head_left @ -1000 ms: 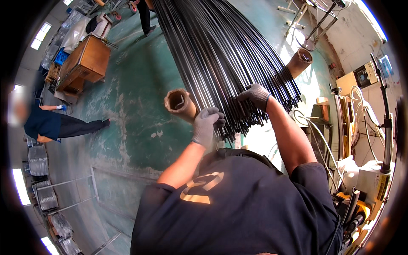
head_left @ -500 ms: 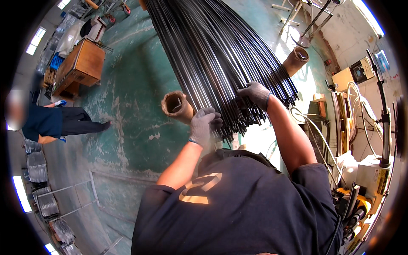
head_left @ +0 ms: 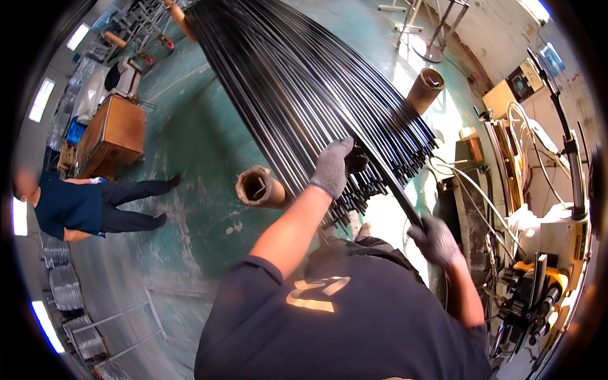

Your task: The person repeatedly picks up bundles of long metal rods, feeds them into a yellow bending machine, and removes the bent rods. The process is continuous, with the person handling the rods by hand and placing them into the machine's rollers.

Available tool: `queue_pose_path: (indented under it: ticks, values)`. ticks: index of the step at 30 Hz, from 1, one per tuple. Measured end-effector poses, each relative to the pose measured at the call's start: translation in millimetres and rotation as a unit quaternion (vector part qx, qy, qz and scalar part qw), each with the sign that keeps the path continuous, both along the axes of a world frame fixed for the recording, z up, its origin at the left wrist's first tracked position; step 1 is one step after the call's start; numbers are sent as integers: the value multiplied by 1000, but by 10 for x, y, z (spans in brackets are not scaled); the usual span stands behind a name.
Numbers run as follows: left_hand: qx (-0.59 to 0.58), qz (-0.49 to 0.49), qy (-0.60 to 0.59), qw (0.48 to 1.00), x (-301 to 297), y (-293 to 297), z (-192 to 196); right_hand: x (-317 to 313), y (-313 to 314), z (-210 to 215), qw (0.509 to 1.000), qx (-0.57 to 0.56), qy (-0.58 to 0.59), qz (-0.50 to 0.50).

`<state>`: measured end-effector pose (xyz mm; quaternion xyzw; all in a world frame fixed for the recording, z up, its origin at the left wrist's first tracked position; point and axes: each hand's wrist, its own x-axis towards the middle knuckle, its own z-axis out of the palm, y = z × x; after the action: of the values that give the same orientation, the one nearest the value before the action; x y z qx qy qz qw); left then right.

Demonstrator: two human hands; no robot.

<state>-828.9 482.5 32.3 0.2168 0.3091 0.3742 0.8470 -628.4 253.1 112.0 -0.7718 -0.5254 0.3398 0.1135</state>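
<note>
A wide bundle of long, thin black metal rods (head_left: 297, 95) fans toward me, its uneven ends lying just in front of my body. My left hand (head_left: 332, 170), in a grey knit glove, is closed at the bundle near these ends; its fingertips are partly hidden in shadow among the rods. Off to the right, my gloved right hand (head_left: 436, 242) is wrapped around the near end of a black rod (head_left: 398, 193), which sticks out well past the others. Whether it is one rod or a few together I cannot tell.
Brown cardboard-like tubes stand at the bundle's left (head_left: 258, 187) and right (head_left: 425, 90) sides. A co-worker (head_left: 76, 202) stands at the left, near a wooden cabinet (head_left: 117, 130). Machinery (head_left: 538, 291) and looped hoses (head_left: 525, 126) are on the right.
My right hand has moved from the bundle down and right, drawing a rod out. My left hand has shifted right and up along the rods. The co-worker's legs have moved apart.
</note>
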Motion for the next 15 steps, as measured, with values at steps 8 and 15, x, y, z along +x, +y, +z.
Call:
queue_pose_path:
  ticks: [8, 15]
  values:
    - [166, -124, 79, 975, 346, 382, -385, 75, -2888, -31, 923, -199, -244, -221]
    - [294, -185, 220, 912, 972, -780, 92, 366, -3766, -950, 845, 39, -388, -365]
